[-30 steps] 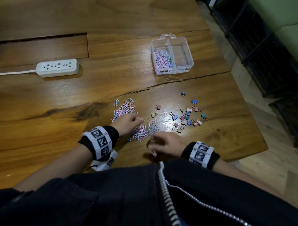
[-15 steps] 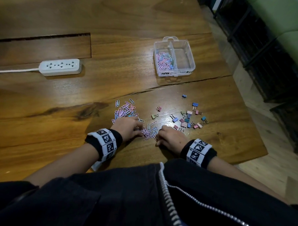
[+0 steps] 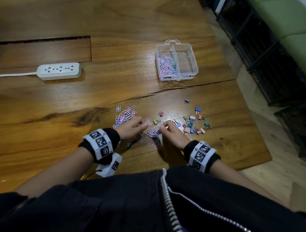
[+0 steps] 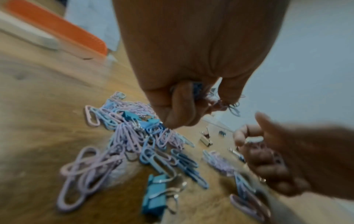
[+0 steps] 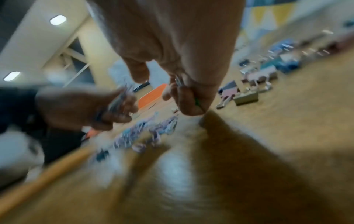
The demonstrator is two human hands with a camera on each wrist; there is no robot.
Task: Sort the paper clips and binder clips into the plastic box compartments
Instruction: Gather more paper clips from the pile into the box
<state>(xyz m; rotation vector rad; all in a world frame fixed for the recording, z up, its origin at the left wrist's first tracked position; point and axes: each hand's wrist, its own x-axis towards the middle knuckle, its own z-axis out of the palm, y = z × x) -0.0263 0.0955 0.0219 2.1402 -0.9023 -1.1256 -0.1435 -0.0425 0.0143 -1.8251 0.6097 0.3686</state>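
Note:
The clear two-compartment plastic box (image 3: 185, 63) stands at the back; its left compartment holds paper clips (image 3: 166, 64), its right one is bare. Loose pink and blue paper clips (image 3: 124, 114) lie left of my hands, and more (image 3: 154, 134) lie between them. Coloured binder clips (image 3: 192, 125) are scattered to the right. My left hand (image 3: 144, 124) grips a bunch of paper clips (image 4: 220, 101) in curled fingers. A few paper clips (image 5: 179, 82) are pinched in my right hand (image 3: 165, 127). In the left wrist view a teal binder clip (image 4: 155, 195) lies among the paper clips.
A white power strip (image 3: 58, 72) with its cable lies at the back left. A long slot (image 3: 42, 39) cuts the wooden table behind it. The table's right edge (image 3: 254, 121) drops to the floor, with dark crates (image 3: 275, 60) beyond.
My right hand moved forward from the table's near edge to the pile between the hands. Both hands have closed on paper clips and lifted slightly.

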